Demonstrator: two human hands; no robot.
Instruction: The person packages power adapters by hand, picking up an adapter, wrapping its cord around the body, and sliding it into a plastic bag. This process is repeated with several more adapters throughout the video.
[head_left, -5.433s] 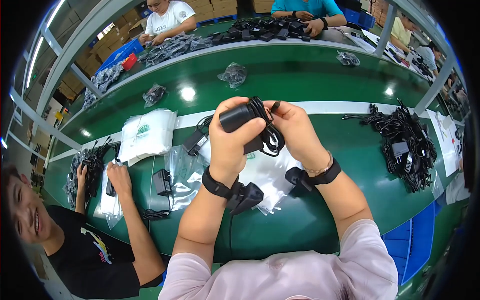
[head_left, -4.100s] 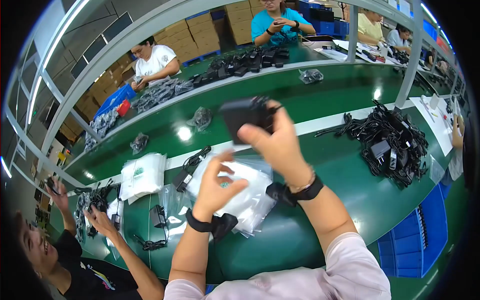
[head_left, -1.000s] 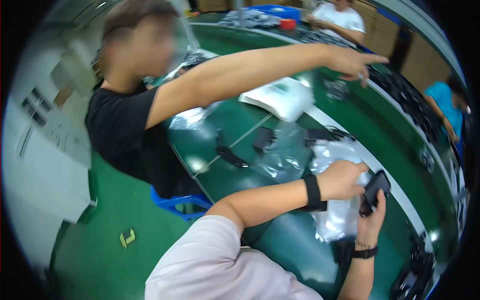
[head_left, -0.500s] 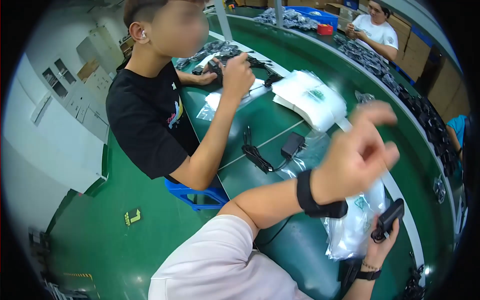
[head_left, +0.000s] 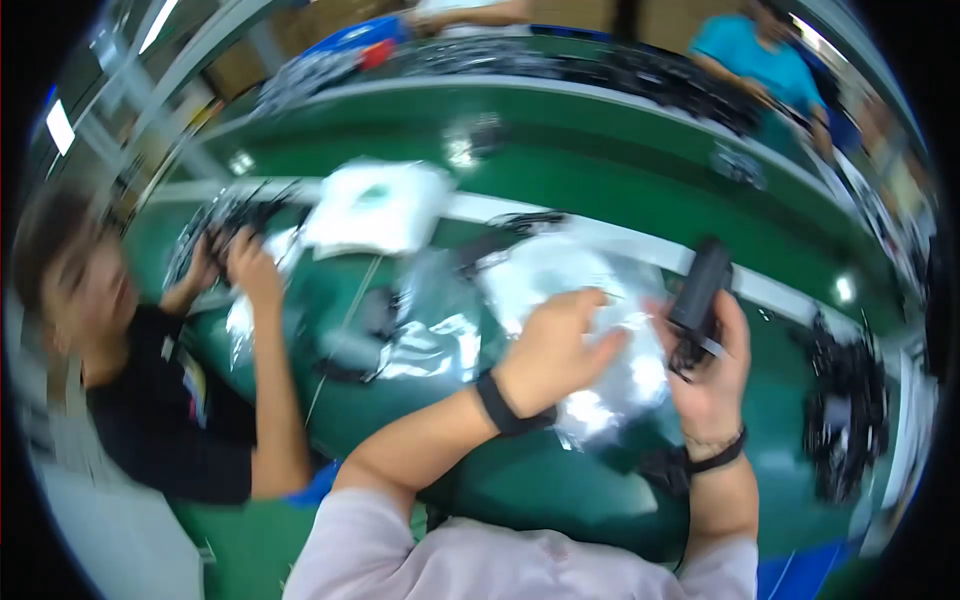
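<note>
In the head view, blurred by motion, my right hand (head_left: pixel 712 385) grips a black power adapter (head_left: pixel 700 285) upright, its bundled cord against the palm. My left hand (head_left: pixel 560 345) is stretched above a pile of clear plastic bags (head_left: pixel 590 405), thumb and fingers apart with nothing seen in them. A gap separates it from the adapter. Whether its fingertips touch the bags, I cannot tell. Left of the pile, another black adapter (head_left: pixel 378 312) with a cord lies beside a loose clear bag (head_left: pixel 435 335).
A stack of white bags (head_left: pixel 380 210) lies farther back on the green table. At the left, a co-worker (head_left: pixel 170 400) handles dark cords. Bundled black cords (head_left: pixel 845 410) lie at the right. Beyond the table runs a green conveyor (head_left: pixel 560 140), with a person in blue (head_left: pixel 765 65) behind it.
The view has swung to the right. My left hand has come down from a raised position to above the bags. The adapter is still in my right hand.
</note>
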